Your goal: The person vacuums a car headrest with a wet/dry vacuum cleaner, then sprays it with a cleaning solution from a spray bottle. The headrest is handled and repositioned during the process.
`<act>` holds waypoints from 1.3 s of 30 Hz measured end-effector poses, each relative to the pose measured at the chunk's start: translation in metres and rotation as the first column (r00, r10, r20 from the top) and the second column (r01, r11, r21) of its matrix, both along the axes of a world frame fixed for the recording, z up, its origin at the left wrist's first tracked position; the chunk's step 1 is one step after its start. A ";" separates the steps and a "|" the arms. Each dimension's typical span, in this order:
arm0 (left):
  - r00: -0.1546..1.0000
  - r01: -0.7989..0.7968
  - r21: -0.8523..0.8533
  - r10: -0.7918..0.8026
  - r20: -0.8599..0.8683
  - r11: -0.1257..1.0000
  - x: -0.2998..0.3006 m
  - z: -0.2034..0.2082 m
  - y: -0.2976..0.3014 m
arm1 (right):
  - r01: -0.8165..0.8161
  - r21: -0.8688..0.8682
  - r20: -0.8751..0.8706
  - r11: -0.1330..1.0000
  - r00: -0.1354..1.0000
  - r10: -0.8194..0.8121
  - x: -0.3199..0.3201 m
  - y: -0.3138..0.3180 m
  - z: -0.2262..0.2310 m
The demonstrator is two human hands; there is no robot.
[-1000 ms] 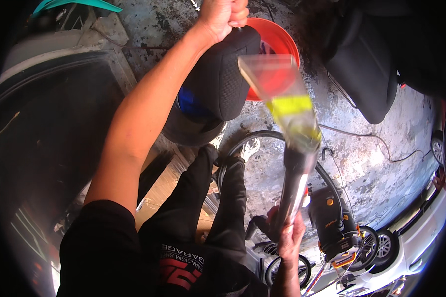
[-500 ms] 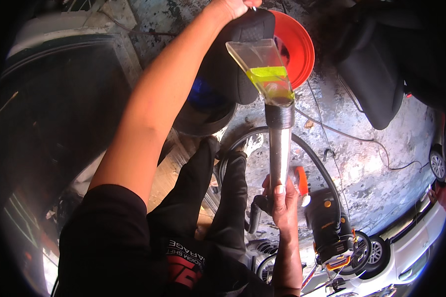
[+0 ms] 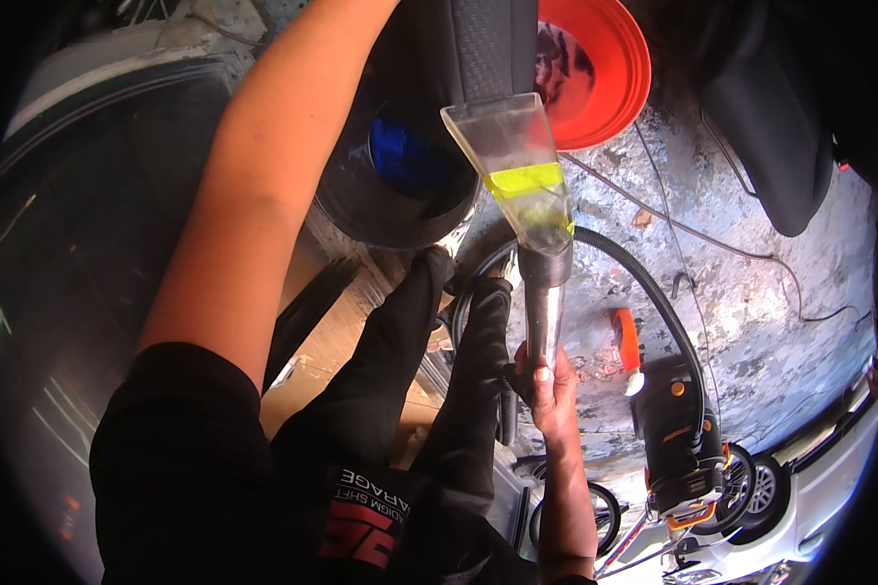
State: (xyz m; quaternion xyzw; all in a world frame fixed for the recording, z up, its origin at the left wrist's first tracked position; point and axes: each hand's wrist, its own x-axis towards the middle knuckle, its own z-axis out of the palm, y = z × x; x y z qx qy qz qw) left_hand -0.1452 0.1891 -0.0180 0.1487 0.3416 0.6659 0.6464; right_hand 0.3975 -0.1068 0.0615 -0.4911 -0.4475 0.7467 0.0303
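My right hand [image 3: 554, 398] is closed round the metal tube of a vacuum wand [image 3: 542, 307]. The wand's wide clear nozzle [image 3: 527, 146], banded with yellow-green tape, points away from me. Its mouth meets or overlaps the lower end of a black textured fabric piece, which looks like a car seat part [image 3: 483, 49]; whether they touch I cannot tell. My left arm [image 3: 249, 185] reaches far forward, and its hand lies beyond the top edge, out of sight. Just right of the fabric piece stands a red basin [image 3: 626, 68] with dark, foamy liquid in it.
A black hose [image 3: 658, 292] curves to a black vacuum machine [image 3: 668, 414] at the right. Near it lies an orange-handled brush [image 3: 626, 341]. A dark tub with blue inside [image 3: 410, 161] stands by my feet. Thin cables [image 3: 722, 255] cross the worn floor. A black car seat [image 3: 771, 146] stands far right.
The fabric piece shows nearer, with the nozzle now at its lower end. My left hand has gone out past the top edge. The whole view has shifted slightly.
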 end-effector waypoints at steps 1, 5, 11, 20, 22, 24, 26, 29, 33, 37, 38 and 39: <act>1.000 0.007 0.010 -0.007 -0.005 1.000 -0.001 0.000 0.002 | 0.001 0.008 -0.009 1.000 1.000 -0.001 0.006 -0.006 -0.005; 1.000 0.001 -0.006 -0.001 -0.008 1.000 -0.001 0.005 -0.001 | -0.021 0.054 -0.010 0.998 1.000 0.021 0.024 -0.020 -0.011; 0.999 0.033 0.017 -0.033 0.008 0.999 0.010 0.036 -0.028 | -0.050 -0.140 0.178 0.989 0.981 0.075 0.049 -0.007 0.059; 0.969 0.229 0.071 -0.234 0.077 0.971 0.039 0.058 -0.037 | 0.035 0.036 -0.099 0.999 0.995 -0.032 -0.047 0.125 0.070; 0.977 0.188 0.047 -0.192 0.090 0.981 0.047 0.057 -0.035 | 0.008 0.005 -0.134 1.000 0.991 -0.008 -0.067 0.124 0.035; 0.963 0.232 0.087 -0.241 0.120 0.969 0.035 0.053 -0.035 | 0.003 -0.024 -0.211 1.000 0.977 -0.008 -0.083 0.113 0.017; 0.954 0.255 0.095 -0.266 0.138 0.962 0.035 0.048 -0.033 | 0.061 -0.034 -0.205 0.998 0.977 -0.066 -0.088 0.101 0.010; 0.962 0.248 0.096 -0.257 0.093 0.964 0.040 0.041 -0.024 | 0.095 -0.026 -0.209 0.995 0.973 -0.099 -0.084 0.085 -0.002; 0.975 0.202 0.141 -0.213 0.069 0.969 0.026 0.032 -0.024 | 0.081 0.035 -0.233 0.996 0.970 -0.070 -0.081 0.068 -0.010; 0.993 0.110 0.142 -0.115 0.030 0.984 0.007 0.039 -0.041 | 0.096 -0.100 -0.290 0.990 0.949 -0.122 -0.080 0.044 -0.015; 0.993 0.093 0.132 -0.101 0.057 0.987 0.003 0.042 -0.047 | 0.090 -0.107 -0.298 0.990 0.947 -0.118 -0.081 0.040 -0.018; 0.994 0.082 0.129 -0.091 0.064 0.988 -0.001 0.039 -0.053 | 0.083 -0.114 -0.306 0.990 0.945 -0.115 -0.082 0.037 -0.021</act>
